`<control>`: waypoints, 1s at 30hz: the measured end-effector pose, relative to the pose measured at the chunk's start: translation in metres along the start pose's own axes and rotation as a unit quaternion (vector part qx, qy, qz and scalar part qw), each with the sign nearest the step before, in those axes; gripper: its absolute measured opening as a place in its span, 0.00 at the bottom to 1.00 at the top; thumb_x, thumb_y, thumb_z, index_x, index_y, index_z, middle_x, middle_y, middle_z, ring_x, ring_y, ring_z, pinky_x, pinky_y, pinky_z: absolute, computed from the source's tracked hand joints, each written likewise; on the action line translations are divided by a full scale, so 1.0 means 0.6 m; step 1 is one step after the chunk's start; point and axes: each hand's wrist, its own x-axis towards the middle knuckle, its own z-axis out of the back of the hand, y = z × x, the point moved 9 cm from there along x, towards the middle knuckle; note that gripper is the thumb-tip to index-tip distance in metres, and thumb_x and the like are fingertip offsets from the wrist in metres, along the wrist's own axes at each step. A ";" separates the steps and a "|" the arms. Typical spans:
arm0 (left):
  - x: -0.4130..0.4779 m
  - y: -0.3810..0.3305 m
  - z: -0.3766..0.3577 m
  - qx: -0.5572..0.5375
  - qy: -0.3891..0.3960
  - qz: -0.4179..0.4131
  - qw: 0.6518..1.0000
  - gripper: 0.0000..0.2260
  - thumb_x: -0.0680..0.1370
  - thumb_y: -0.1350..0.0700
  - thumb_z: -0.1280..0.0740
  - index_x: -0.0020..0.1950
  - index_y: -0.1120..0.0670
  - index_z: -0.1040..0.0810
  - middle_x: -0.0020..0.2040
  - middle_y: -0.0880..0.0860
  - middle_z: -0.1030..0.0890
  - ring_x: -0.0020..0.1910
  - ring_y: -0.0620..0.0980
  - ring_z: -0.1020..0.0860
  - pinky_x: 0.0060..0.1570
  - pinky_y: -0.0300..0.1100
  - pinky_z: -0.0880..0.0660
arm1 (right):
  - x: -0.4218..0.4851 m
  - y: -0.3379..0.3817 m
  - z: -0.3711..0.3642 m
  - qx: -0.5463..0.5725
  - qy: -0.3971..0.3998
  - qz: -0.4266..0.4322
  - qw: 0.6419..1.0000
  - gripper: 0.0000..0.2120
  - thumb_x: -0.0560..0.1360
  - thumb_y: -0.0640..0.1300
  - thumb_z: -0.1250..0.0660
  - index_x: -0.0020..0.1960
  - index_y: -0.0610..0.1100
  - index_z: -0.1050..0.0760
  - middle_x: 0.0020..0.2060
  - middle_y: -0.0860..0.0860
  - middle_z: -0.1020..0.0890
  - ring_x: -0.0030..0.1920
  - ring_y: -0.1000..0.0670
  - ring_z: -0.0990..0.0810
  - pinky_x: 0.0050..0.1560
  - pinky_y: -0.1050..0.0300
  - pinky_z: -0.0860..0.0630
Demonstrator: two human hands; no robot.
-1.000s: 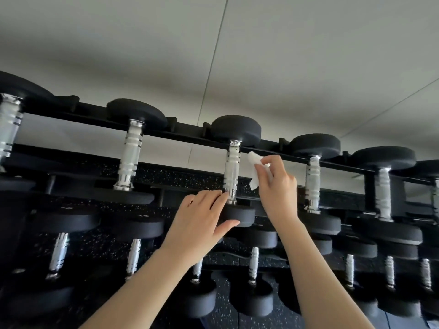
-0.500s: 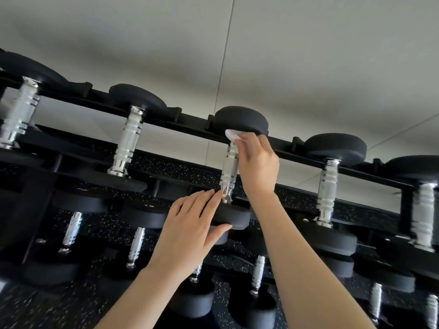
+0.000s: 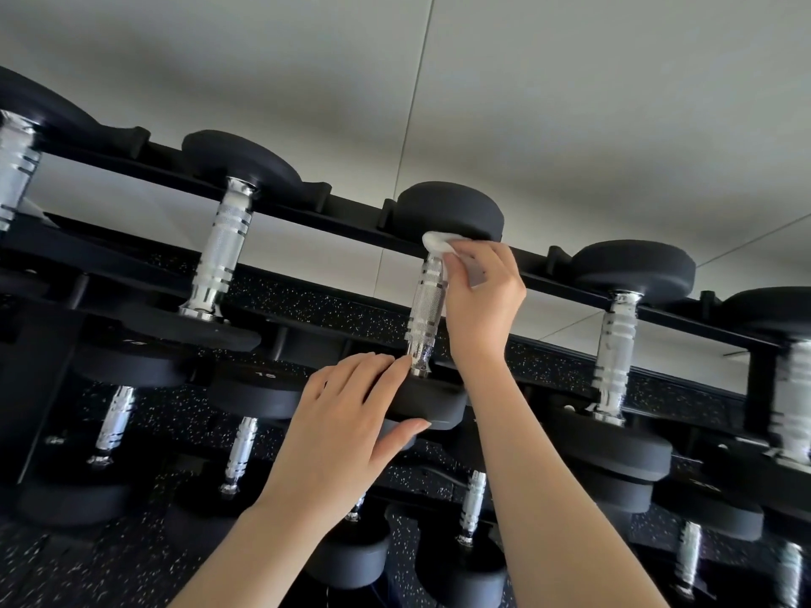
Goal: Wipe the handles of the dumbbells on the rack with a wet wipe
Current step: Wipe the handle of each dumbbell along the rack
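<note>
View from the head camera, looking up at a black rack [image 3: 333, 221] of dumbbells set against a pale wall [image 3: 570, 103]. The upper tier carries a row of dumbbells with black round ends and bright ridged metal handles, each lying across the rack's front and rear rails. The right hand [image 3: 480, 300] is raised to the middle dumbbell [image 3: 447, 212] of this tier. Its fingers [image 3: 471, 250] are closed on a white wet wipe [image 3: 436, 243], pressing it against the far end of the handle [image 3: 425, 309], just under the far black end. Most of the handle below the wipe is bare and shows its knurled middle. The left hand [image 3: 342, 427] rests on the near black end [image 3: 432, 405] of the same dumbbell: its fingers lie together and flat over the top of that end, fingertips close to the foot of the handle, while the thumb reaches under the rim; the hand closes on nothing else. A neighbouring dumbbell [image 3: 221, 252] sits to the left and another [image 3: 619, 344] to the right, both apart from the hands. Lower tiers hold further dumbbells, partly hidden behind the forearms. The far right of the view is blurred.
</note>
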 end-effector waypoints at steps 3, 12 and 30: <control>0.000 0.001 0.000 -0.010 -0.008 0.001 1.000 0.26 0.79 0.39 0.46 0.68 0.54 0.27 0.60 0.50 0.23 0.61 0.52 0.26 0.58 0.48 0.28 | 0.003 0.000 0.000 -0.005 0.001 -0.009 1.000 0.04 0.70 0.32 0.30 0.43 0.39 0.19 0.42 0.47 0.19 0.41 0.59 0.25 0.44 0.75 0.31; -0.001 0.004 -0.001 -0.057 -0.027 0.000 0.998 0.25 0.79 0.39 0.46 0.69 0.54 0.30 0.60 0.50 0.24 0.61 0.52 0.27 0.56 0.48 0.28 | -0.002 0.004 -0.009 -0.038 0.150 -0.016 0.988 0.03 0.70 0.35 0.30 0.42 0.40 0.21 0.41 0.51 0.21 0.41 0.64 0.25 0.44 0.76 0.32; -0.005 0.028 0.008 -0.133 -0.028 0.030 0.990 0.26 0.75 0.37 0.40 0.62 0.55 0.26 0.58 0.49 0.25 0.57 0.49 0.27 0.56 0.44 0.29 | -0.104 -0.032 0.012 -0.051 0.357 -0.118 0.925 0.04 0.69 0.39 0.26 0.40 0.47 0.18 0.39 0.55 0.17 0.41 0.55 0.20 0.47 0.63 0.23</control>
